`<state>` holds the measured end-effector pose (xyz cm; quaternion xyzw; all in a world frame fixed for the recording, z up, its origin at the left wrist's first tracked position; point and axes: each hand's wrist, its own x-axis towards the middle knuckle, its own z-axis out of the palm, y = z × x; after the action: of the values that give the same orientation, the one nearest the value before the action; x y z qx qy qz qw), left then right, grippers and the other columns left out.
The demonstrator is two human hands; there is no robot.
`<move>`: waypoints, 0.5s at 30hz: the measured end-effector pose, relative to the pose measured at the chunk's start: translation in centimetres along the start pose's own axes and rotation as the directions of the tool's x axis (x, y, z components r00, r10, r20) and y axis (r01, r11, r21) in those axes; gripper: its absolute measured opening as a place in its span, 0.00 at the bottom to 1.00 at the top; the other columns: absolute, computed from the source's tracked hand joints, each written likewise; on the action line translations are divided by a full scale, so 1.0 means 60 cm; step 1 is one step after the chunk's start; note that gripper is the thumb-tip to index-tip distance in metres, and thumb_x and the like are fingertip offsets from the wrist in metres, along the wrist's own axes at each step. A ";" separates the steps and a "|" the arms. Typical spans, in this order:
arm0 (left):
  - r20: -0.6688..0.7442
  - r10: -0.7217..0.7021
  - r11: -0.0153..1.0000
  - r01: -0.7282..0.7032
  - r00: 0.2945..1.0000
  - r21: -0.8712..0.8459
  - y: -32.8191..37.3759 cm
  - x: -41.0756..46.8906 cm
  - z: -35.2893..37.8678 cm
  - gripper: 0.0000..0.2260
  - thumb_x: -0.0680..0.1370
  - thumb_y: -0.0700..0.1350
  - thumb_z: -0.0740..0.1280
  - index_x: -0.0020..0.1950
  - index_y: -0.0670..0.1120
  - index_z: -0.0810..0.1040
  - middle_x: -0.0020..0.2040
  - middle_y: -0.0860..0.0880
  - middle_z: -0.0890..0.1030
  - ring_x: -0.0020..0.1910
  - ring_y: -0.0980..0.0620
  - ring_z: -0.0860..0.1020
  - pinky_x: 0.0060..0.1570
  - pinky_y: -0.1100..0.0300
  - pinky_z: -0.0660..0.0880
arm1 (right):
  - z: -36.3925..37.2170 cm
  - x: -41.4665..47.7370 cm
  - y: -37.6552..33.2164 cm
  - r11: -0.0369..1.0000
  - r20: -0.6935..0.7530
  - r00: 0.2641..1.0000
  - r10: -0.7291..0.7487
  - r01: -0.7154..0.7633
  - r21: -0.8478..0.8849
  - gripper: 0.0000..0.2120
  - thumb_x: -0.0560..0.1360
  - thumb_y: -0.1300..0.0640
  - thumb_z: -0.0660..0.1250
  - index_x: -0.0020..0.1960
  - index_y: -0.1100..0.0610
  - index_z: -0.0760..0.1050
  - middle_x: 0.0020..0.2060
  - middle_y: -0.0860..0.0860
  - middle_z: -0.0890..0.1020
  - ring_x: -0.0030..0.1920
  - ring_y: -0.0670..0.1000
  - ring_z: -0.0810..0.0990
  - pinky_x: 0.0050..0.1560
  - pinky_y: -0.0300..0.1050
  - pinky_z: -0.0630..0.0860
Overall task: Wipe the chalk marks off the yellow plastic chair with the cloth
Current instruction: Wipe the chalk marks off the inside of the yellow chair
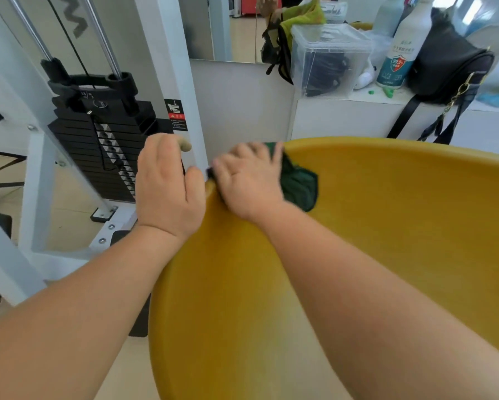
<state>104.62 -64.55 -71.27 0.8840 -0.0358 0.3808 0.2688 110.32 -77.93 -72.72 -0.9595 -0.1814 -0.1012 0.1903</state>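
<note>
- The yellow plastic chair point(387, 226) fills the lower right of the view; its curved rim sweeps from the left edge up and across toward the right.
- The chair's bottom and right side are cut off by the frame, so which way it faces and its long axis cannot be told.
- The left hand point(167, 186) curls over the chair's left rim, fingers wrapped around the outer side and hidden there, thumb against the rim.
- The right hand point(249, 180) presses a dark green cloth point(299, 184) onto the inner surface just below the upper left part of the rim; the fingers are closed over the cloth, which bunches out to the right of the palm.
- The right hand and cloth are blurred.
- No chalk marks can be made out on the visible yellow surface.
- A weight-stack machine point(98, 134) stands close beside the chair's left rim, leaving little room there.
- Beyond the upper rim, a white ledge point(343, 116) carries a clear plastic box point(326, 56), a spray bottle point(398, 53) and a black bag point(447, 64).
</note>
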 end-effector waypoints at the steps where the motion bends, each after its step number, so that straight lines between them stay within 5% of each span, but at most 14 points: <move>1: -0.025 -0.036 0.999 0.035 0.999 -0.024 -0.003 -0.002 -0.002 0.12 0.75 0.42 0.58 0.54 0.38 0.72 0.50 0.42 0.73 0.49 0.44 0.72 0.51 0.50 0.70 | 0.011 -0.021 -0.028 0.996 -0.010 0.997 -0.082 0.082 0.031 0.22 0.84 0.42 0.48 0.57 0.44 0.81 0.60 0.47 0.78 0.73 0.58 0.64 0.76 0.71 0.38; 4: -0.021 -0.189 0.979 0.187 0.982 -0.079 -0.004 -0.015 -0.012 0.12 0.78 0.44 0.58 0.56 0.39 0.73 0.51 0.46 0.72 0.49 0.48 0.72 0.50 0.54 0.70 | 0.021 -0.062 -0.043 0.973 -0.082 0.974 -0.210 0.217 0.077 0.22 0.83 0.42 0.47 0.56 0.44 0.80 0.57 0.45 0.78 0.74 0.55 0.64 0.77 0.71 0.42; 7: 0.137 -0.248 0.968 0.250 0.959 0.007 -0.005 -0.041 -0.018 0.14 0.81 0.48 0.60 0.63 0.42 0.72 0.56 0.47 0.72 0.54 0.48 0.74 0.55 0.56 0.70 | 0.008 -0.056 -0.010 0.960 -0.065 0.958 -0.280 0.281 0.005 0.20 0.84 0.41 0.48 0.59 0.45 0.78 0.58 0.45 0.78 0.73 0.55 0.67 0.78 0.69 0.45; 10: 0.267 -0.186 0.982 0.169 0.946 0.085 -0.007 -0.061 -0.021 0.25 0.81 0.57 0.53 0.71 0.43 0.68 0.67 0.44 0.71 0.66 0.45 0.70 0.63 0.55 0.66 | 0.003 -0.022 0.019 0.962 -0.056 0.961 -0.270 0.266 -0.063 0.21 0.83 0.39 0.47 0.58 0.45 0.76 0.55 0.46 0.77 0.68 0.54 0.71 0.79 0.65 0.47; 15: 0.488 -0.129 0.938 -0.053 0.863 0.341 0.001 -0.055 -0.020 0.35 0.79 0.67 0.47 0.81 0.48 0.51 0.81 0.45 0.55 0.77 0.43 0.58 0.74 0.41 0.62 | -0.026 0.024 0.120 0.986 -0.098 0.993 -0.059 0.043 -0.160 0.23 0.83 0.38 0.45 0.63 0.44 0.74 0.60 0.49 0.77 0.67 0.58 0.71 0.79 0.61 0.48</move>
<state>101.48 -64.44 -72.88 0.9861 -0.0200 0.1320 0.0994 114.21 -84.34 -73.27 -0.9602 -0.1873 -0.1690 0.1201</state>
